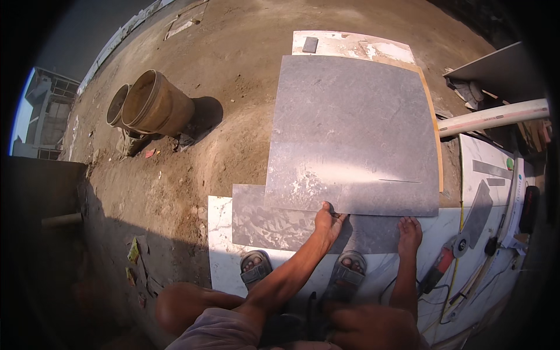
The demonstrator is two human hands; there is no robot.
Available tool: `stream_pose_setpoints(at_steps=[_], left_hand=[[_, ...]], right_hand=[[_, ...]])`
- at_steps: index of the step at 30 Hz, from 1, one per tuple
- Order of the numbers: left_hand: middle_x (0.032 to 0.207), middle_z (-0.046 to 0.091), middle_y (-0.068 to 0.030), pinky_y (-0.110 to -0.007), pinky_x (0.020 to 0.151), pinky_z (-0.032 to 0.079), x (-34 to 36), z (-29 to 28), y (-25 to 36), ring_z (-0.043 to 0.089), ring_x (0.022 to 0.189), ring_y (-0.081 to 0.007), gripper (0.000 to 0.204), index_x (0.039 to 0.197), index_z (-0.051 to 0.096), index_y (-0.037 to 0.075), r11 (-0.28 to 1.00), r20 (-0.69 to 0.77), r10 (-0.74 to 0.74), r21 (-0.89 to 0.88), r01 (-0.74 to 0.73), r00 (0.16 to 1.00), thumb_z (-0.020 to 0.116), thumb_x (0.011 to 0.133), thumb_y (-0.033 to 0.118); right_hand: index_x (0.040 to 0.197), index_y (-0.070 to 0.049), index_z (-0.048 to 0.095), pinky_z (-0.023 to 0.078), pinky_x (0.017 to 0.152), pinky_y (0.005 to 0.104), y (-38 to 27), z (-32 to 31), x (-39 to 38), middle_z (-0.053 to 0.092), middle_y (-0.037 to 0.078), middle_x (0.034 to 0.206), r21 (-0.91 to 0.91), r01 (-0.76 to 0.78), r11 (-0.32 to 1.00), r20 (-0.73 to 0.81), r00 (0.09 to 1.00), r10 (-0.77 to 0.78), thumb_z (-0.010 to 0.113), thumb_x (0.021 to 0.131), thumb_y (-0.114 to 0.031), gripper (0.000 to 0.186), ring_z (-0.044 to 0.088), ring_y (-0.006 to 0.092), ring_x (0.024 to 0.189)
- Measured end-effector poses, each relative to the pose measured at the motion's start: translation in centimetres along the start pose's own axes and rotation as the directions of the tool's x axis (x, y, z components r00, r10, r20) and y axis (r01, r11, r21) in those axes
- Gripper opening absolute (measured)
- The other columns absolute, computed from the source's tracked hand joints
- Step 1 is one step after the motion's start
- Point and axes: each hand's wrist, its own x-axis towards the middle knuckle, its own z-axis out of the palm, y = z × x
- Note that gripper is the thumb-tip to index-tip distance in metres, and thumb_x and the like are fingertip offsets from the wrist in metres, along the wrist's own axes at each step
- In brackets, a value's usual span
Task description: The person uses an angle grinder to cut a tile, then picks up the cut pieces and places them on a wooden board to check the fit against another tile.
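A large square grey tile (356, 128) lies tilted in front of me, its near edge overlapping a second grey tile (274, 219) with a pale mottled patch. My left hand (329, 223) grips the near edge of the large tile, thumb on top and the other fingers partly hidden. At the same edge, toward the right corner, my right hand (410, 231) is closed with its fingertips against the tile. Pale scuffs mark the upper face close to my left hand. A white marbled slab (220, 251) lies under the second tile and my sandalled feet.
Two muddy buckets (160, 105) stand on the dirt at left. An angle grinder (440, 265) with a cord lies at right, beside a narrow grey offcut (480, 213). A white pipe (496, 118) reaches in from the right. A small dark block (310, 45) rests on the far board.
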Motion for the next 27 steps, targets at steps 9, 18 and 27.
stream_pose_setpoints(at_steps=[9,18,27], left_hand=[[0.109,0.056,-0.0167,-0.049,0.077,0.053,1.1,-1.6,-0.5,0.061,0.09,-0.0324,0.018,0.112,0.044,0.001,0.993,-0.027,0.108,0.05,-0.106,0.994,0.041,0.099,0.013],[0.102,0.049,-0.0103,-0.046,0.093,0.052,0.4,0.2,-0.5,0.056,0.092,-0.0274,0.023,0.111,0.044,-0.004,0.989,0.016,-0.008,0.145,0.005,1.0,0.034,0.102,0.014],[0.092,0.052,-0.0118,-0.041,0.076,0.059,2.6,2.3,1.0,0.059,0.078,-0.026,0.021,0.096,0.048,0.0,0.979,-0.001,0.053,0.197,-0.052,0.999,0.035,0.102,0.016]], right_hand=[[0.13,0.007,0.039,0.042,0.102,0.0427,0.4,-1.1,0.5,0.051,0.02,0.122,0.174,-0.111,0.978,0.075,0.992,0.099,0.054,0.092,-0.006,0.043,0.052,0.0301,0.114],[0.123,0.003,0.046,0.041,0.102,0.0417,0.1,0.0,3.4,0.053,0.013,0.116,0.312,0.014,0.95,0.08,0.996,-0.041,0.054,0.09,-0.003,0.035,0.053,0.0262,0.11],[0.105,0.003,0.061,0.044,0.099,0.0344,1.4,-1.2,8.6,0.06,0.014,0.104,-0.061,0.304,0.951,0.44,0.863,-0.248,0.052,0.093,-0.007,0.018,0.056,0.0234,0.106]])
